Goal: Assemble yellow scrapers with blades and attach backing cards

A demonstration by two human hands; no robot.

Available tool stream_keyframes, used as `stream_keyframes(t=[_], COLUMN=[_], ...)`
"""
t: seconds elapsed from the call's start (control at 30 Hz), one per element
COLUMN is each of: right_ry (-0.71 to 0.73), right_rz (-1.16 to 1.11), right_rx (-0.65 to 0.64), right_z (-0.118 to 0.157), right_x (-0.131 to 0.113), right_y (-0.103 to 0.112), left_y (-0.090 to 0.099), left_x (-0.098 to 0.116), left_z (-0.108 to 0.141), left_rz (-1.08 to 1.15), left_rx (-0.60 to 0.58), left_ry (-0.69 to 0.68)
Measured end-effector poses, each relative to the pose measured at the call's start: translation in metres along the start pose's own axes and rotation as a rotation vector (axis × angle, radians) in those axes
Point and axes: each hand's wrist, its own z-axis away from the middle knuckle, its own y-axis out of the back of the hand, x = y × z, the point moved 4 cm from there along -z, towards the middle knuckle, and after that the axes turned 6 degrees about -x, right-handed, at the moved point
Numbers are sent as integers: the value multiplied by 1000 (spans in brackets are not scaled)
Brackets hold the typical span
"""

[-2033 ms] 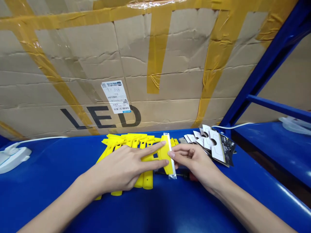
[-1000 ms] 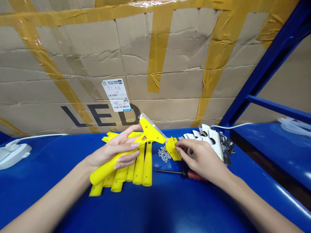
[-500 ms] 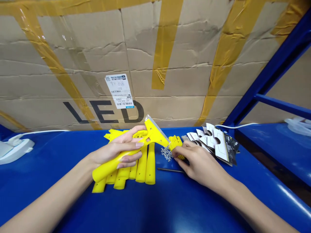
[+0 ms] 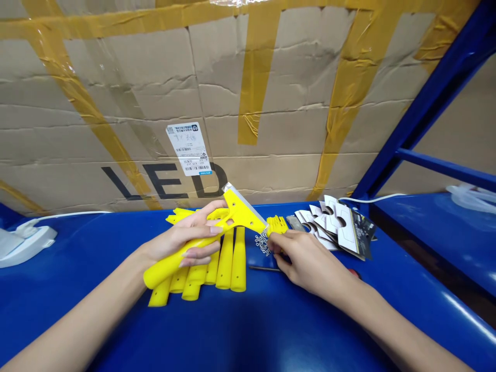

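On my feed, left hand (image 4: 180,242): fingers wrapped round the handle of a yellow scraper (image 4: 241,212), firm hold. Scraper is tilted, head up toward the tabletop's back edge, silvery blade facing right, handle end down-left. I see it above a row of yellow scraper handles (image 4: 225,263) lying on the blue tabletop (image 4: 248,330).

Right hand (image 4: 304,253): fingers curled in, tips bunched by a pile of small screws (image 4: 261,244) and a stack of small yellow plastic pieces (image 4: 276,224). Can't tell from here whether it pinches anything. A screwdriver (image 4: 265,268) lies under that hand, shaft out left, red bit showing right of the wrist. Printed cards (image 4: 351,232) fanned near the back-right corner; white electrical fitting (image 4: 29,249) near the left edge; taped LED carton (image 4: 294,67) along the back edge.
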Motion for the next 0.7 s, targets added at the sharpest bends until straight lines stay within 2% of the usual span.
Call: stream_keyframes(t=[0.13, 0.3, 0.4, 0.53, 0.63, 0.7], right_ry=[-37, -94, -114, -51, -13, -3], right_rz=[-154, -775, -1008, -1029, -877, -764], right_rx=[53, 155, 210, 343, 428, 439], right_z=[1, 1, -1, -4, -4, -4], right_x=[2, -2, -6, -11, -13, -15], right_y=[7, 24, 27, 24, 21, 21], left_y=[1, -1, -7, -16, -20, -21], left_x=[2, 1, -1, -3, -3, -3], left_z=[1, -1, -3, -3, -3, -3], left_rz=[-46, -117, -177, -213, -236, -246], left_rx=[-37, -22, -19, -40, -52, -46], left_ry=[-11, 14, 45, 46, 38, 35])
